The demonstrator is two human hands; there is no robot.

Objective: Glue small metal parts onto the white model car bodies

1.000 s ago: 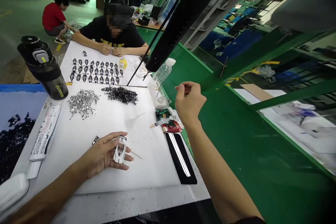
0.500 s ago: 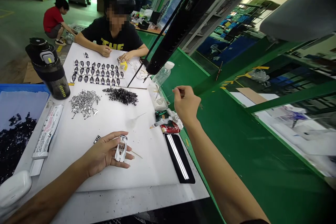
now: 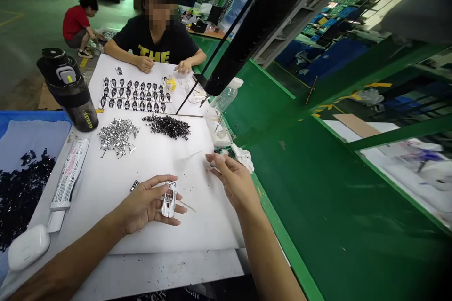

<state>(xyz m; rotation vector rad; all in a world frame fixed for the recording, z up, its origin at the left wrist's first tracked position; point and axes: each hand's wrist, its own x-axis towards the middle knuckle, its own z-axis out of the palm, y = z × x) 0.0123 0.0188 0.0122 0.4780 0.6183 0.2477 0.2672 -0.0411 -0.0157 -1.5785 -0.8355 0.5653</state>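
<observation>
White model car body (image 3: 169, 200) lying lengthwise toward the far edge of the foam board (image 3: 197, 237), pinched lightly in the half-open left hand (image 3: 144, 206); right hand (image 3: 233, 183) loosely curled, just beside it, any hold impossible to tell.

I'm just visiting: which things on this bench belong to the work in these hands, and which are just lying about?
Part of the work, it seems:
white model car body in the left hand
white tissue by the right hand
pile of small silver parts
pile of small black parts

Probably just lying about:
black water bottle
white earbud case
</observation>
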